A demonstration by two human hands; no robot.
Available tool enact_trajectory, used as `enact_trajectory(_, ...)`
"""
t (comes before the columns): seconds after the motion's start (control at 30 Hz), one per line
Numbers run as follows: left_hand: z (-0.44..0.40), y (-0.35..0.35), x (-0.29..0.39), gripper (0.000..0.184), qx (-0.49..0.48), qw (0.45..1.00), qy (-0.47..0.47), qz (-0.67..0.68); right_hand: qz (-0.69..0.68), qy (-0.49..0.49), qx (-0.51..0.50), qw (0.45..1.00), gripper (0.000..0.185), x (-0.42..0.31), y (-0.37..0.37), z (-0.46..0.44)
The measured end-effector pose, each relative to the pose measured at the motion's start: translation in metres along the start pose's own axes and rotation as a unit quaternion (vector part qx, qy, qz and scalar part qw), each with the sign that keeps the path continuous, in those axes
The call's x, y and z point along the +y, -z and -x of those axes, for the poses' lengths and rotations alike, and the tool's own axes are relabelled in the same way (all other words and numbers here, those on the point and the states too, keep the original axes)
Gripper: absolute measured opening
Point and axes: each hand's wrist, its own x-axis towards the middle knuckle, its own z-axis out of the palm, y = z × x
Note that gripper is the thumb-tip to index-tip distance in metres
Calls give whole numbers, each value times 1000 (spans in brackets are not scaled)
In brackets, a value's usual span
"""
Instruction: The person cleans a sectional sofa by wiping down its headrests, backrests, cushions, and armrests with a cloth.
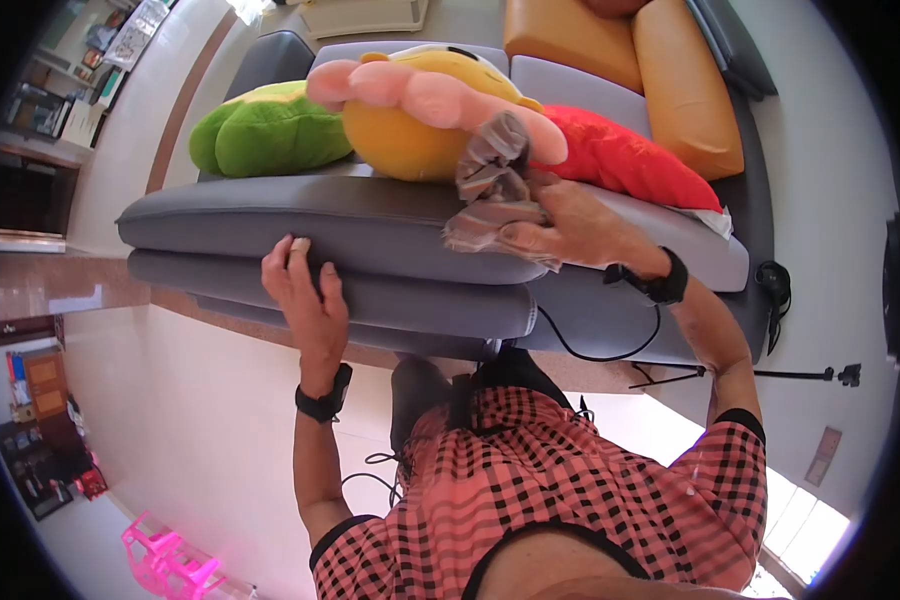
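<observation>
My right hand [582,226] is closed on a crumpled grey-brown striped cloth [492,185]. The cloth lies against the top edge of the upper grey cushion [370,228], near its right end. Fingers apart, my left hand [305,305] rests on the front of the stacked grey cushions, touching the upper one and the lower cushion [430,303]. Just behind the cloth sits a yellow plush toy [395,135] with a pink, bumpy plush piece [435,98] across it. A red pillow [625,155] lies right of the cloth, and a green plush [270,140] lies farther left.
A grey sofa with orange-tan cushions [685,90] extends behind. A black cable [610,357] loops below the right end of the stack. A black tripod [790,375] stands at right. A pink plastic chair [170,560] is at lower left.
</observation>
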Motion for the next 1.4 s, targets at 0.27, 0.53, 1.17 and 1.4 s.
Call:
enact_trajectory(0.27, 13, -14, -12, 34, 64, 997, 4, 31, 52, 20, -33, 998, 52, -32, -7, -41)
enact_trajectory(0.53, 16, -16, -20, 28, 109, 991, -4, 76, 171, -2, -161, 972, 42, -111, -20, -123)
enact_trajectory(1.17, 17, -3, -29, 35, 81, 977, -79, 182, 284, -46, -159, 944, 58, -175, -86, -296)
enact_trajectory(1.4, 17, -4, -33, 30, 79, 972, -87, 205, 260, -69, -149, 952, 59, -202, -125, -365)
